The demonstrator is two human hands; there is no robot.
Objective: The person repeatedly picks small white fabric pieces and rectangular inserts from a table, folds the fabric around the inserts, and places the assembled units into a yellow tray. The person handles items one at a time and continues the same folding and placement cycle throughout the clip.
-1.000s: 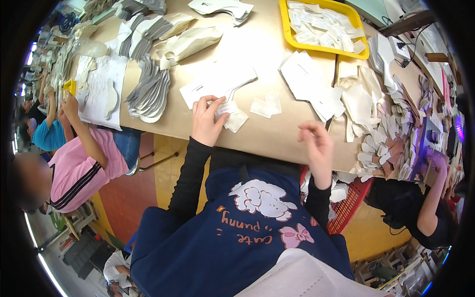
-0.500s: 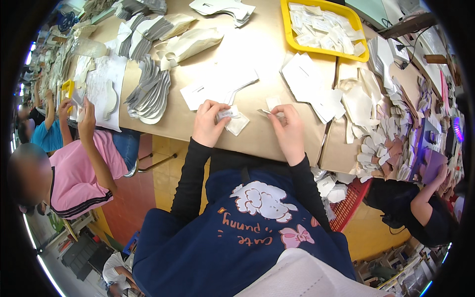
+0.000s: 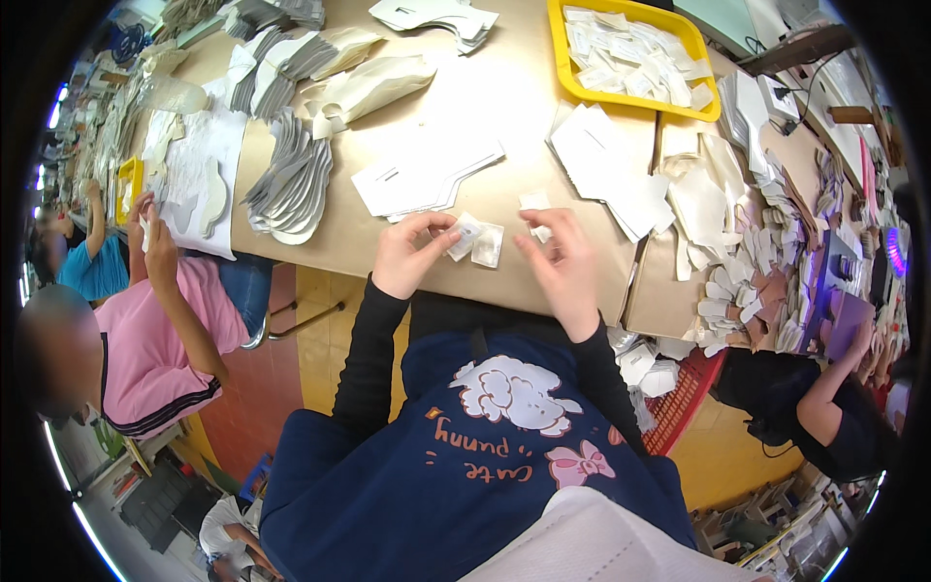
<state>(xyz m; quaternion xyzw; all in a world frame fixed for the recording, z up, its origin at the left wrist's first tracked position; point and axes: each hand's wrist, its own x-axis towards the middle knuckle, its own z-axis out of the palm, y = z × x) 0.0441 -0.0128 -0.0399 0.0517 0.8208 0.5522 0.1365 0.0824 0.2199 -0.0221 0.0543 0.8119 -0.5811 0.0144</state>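
My left hand [image 3: 415,254] pinches a small white printed label piece [image 3: 468,231] between thumb and forefinger, low over the table's near edge. Beside it a small cream square piece [image 3: 487,246] lies on the brown paper. To the right is my right hand [image 3: 562,262], its thumb and forefinger apart with nothing visible between them. Another small cream piece [image 3: 533,201] lies just beyond its fingertips, partly covered by them. A flat stack of white cut pieces with slots [image 3: 427,179] rests a little farther off.
A yellow tray [image 3: 635,110] of small white pieces stands at the far right. Stacked white pieces [image 3: 601,165] lie right of my hands, fanned grey-white pieces [image 3: 291,179] to the left. A person in a pink shirt [image 3: 160,320] works at the left; another person's arm [image 3: 829,398] shows at right.
My right hand's fingers have parted from a small piece they pinched. The left hand's label has tilted and shifted slightly right, and the cream square beside it now sits farther right.
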